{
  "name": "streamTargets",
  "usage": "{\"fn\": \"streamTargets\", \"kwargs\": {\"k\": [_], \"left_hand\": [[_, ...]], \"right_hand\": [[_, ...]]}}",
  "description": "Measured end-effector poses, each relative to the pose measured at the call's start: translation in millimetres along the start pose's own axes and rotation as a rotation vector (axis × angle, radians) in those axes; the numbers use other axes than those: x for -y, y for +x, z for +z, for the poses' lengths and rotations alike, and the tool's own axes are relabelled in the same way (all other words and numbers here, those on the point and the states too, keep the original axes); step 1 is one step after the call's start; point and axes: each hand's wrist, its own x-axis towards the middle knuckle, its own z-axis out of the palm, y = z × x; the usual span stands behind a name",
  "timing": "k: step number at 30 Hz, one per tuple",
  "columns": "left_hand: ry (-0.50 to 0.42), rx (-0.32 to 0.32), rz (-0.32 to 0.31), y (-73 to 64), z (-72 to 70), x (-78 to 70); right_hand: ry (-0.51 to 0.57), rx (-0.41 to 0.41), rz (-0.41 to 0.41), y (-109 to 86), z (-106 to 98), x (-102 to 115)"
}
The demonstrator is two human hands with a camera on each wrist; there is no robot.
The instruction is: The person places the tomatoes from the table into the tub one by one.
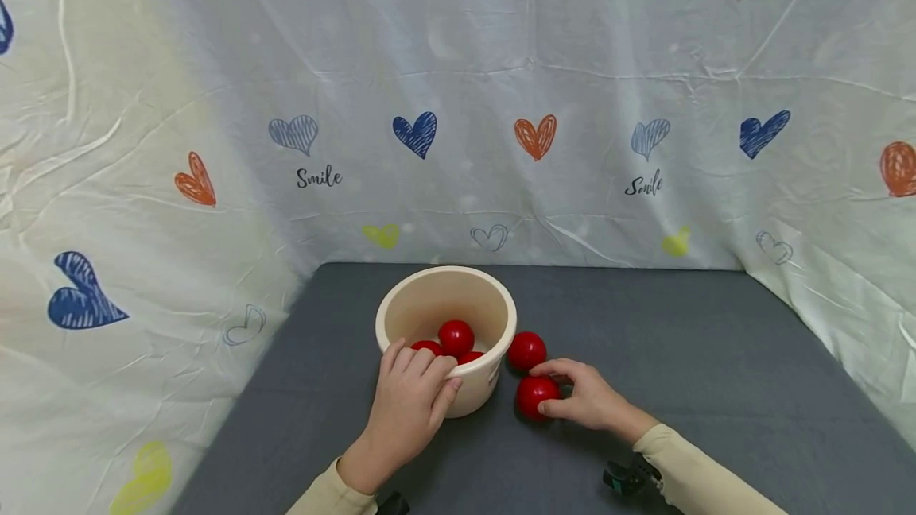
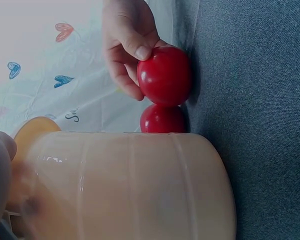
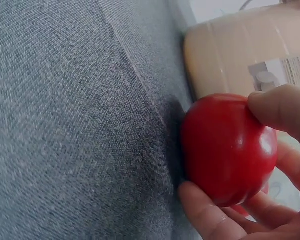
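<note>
A cream bucket (image 1: 474, 393) stands upright on the grey cloth, with several glossy red apples (image 1: 456, 337) inside. My left hand (image 1: 406, 404) grips its near rim, fingers curled over the edge and thumb outside. To the right of the bucket, my right hand (image 1: 590, 397) holds a red apple (image 1: 533, 398) between thumb and fingers. In the right wrist view this apple (image 3: 227, 150) looks slightly lobed and stands at the cloth. Another red apple (image 1: 526, 350) lies just behind it, close to the bucket's side. The bucket's near wall hides part of the apples inside.
Grey cloth (image 1: 680, 356) covers the table. A white curtain (image 1: 465, 46) printed with hearts hangs behind it and along both sides. A label (image 3: 285, 72) is on the bucket's side. A dark wrist strap device (image 1: 626, 477) sits at the right sleeve.
</note>
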Motion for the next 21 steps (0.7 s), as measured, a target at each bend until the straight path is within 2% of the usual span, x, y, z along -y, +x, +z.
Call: {"fn": "streamTargets", "kwargs": {"k": [5, 11, 16, 21], "left_hand": [[-0.003, 0.004, -0.001, -0.2, 0.1, 0.3], [-0.012, -0.005, 0.009, -0.5, 0.3, 0.1], [-0.012, -0.001, 0.007, 0.0, 0.4, -0.1], [-0.01, -0.003, 0.0, -0.6, 0.1, 0.3]], "right_hand": [[0.122, 0.009, 0.01, -0.9, -12, 0], [0.206, -0.031, 0.003, 2.6, -44, 9], [0.206, -0.088, 0.023, 13.9, -75, 26], [0.164, -0.118, 0.026, 35.5, -97, 52]]}}
